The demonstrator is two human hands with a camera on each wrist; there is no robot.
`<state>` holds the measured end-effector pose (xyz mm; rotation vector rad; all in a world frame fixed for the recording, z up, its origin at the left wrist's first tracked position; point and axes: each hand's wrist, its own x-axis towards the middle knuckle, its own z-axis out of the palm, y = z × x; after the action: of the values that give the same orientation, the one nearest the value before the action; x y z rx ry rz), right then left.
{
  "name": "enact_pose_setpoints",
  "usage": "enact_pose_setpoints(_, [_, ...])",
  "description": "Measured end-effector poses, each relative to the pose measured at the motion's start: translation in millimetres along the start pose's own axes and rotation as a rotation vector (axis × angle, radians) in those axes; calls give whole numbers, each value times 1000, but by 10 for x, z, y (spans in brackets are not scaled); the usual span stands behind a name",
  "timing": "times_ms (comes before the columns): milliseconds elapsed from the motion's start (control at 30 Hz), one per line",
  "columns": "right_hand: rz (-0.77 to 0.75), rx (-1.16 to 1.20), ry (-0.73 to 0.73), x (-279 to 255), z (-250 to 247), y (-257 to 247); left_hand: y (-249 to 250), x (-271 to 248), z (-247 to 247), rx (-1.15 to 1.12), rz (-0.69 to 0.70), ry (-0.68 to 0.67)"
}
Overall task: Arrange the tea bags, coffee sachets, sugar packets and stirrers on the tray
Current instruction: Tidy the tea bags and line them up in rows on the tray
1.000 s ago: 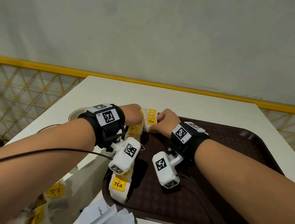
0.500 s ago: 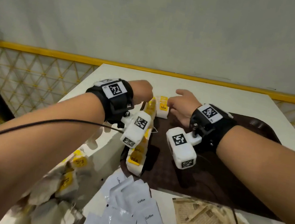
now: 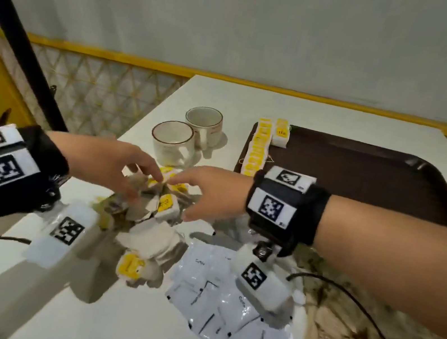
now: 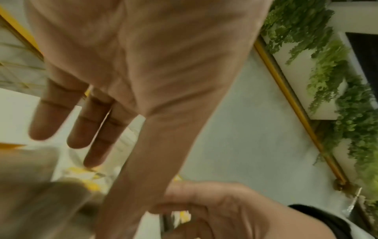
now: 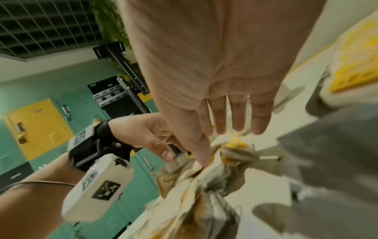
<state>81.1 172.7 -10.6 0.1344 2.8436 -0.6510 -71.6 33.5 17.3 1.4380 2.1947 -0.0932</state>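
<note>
A white desk stands before a pale wall with a yellow rail. My left hand and right hand hover side by side over the loose heap of tea bags near the desk's left edge, both with fingers spread and relaxed, holding nothing, fingertips just above the pile. Nearer me lie white coffee sachets. Beyond stand two cups, and a row of tea bags lines the left edge of the brown tray.
</note>
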Motion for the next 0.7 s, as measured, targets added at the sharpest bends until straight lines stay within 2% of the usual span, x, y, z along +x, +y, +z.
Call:
enact_pose_setpoints(167, [6,-50,-14,378,200,-65,25,57,154,49,-110,18])
enact_pose_setpoints(400, [8,-183,44,452,307,10,-35,112,107,-42,-75,63])
enact_pose_setpoints(500, [-35,-94,72,491,332,-4,-61,57,51,-54,-67,144])
enact_pose_setpoints(567, [-49,-106,24,537,338,-34,-83,30,27,-51,-79,183])
enact_pose_setpoints(633, [-50,-214,-35,581,352,-72,-94,10,5,-74,-81,199])
enact_pose_setpoints(700, [-65,-291,-27,613,373,-107,-96,-6,-13,-114,-78,228])
